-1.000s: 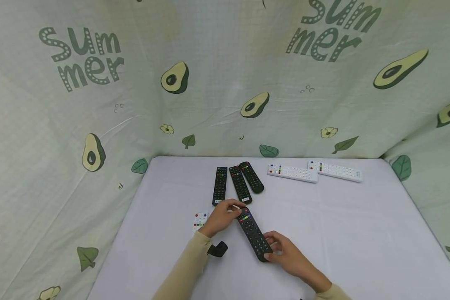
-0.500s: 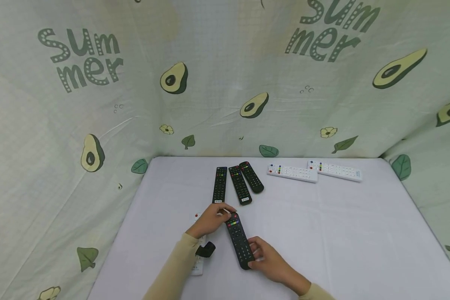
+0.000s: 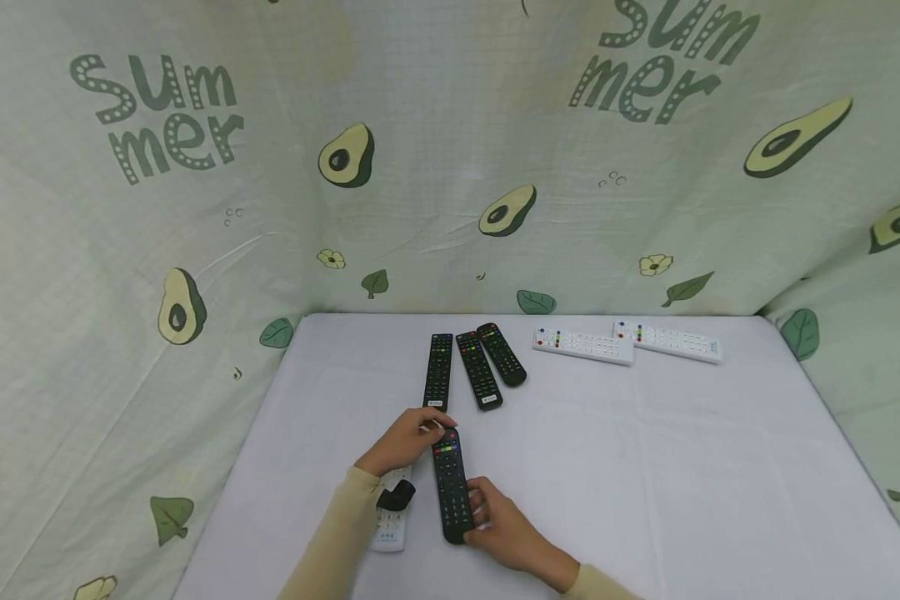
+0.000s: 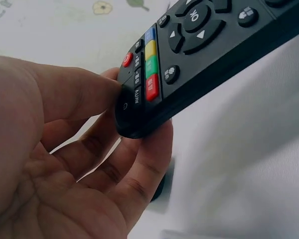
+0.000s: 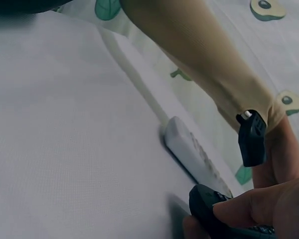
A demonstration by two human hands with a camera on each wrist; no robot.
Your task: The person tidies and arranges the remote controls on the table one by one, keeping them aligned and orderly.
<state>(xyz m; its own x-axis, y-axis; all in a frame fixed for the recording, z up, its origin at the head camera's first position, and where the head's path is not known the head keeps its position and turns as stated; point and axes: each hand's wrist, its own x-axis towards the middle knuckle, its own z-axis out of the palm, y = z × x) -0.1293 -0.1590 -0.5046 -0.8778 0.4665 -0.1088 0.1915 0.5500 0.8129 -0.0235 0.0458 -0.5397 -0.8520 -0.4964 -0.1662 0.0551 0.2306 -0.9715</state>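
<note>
A black remote control (image 3: 452, 487) with a row of coloured buttons is held between both hands, its long side pointing away from me. My left hand (image 3: 403, 442) pinches its far end; in the left wrist view the thumb lies on top and fingers (image 4: 152, 154) are underneath. The near end is gripped by my right hand (image 3: 506, 529), whose thumb presses on it in the right wrist view. Just left of it, a white remote control (image 3: 390, 529) lies on the table, partly hidden under my left wrist and forearm.
Three black remotes lie side by side farther back: left (image 3: 438, 371), middle (image 3: 480, 371) and right (image 3: 502, 354). Two white remotes, one (image 3: 583, 346) overlapping the other (image 3: 678, 342), rest at the back right. The white table (image 3: 645, 467) meets a printed cloth (image 3: 420, 250) behind.
Both hands have moved left with the black remote, which has turned from slanting to nearly straight. More of the near end of the white remote beside it shows now.
</note>
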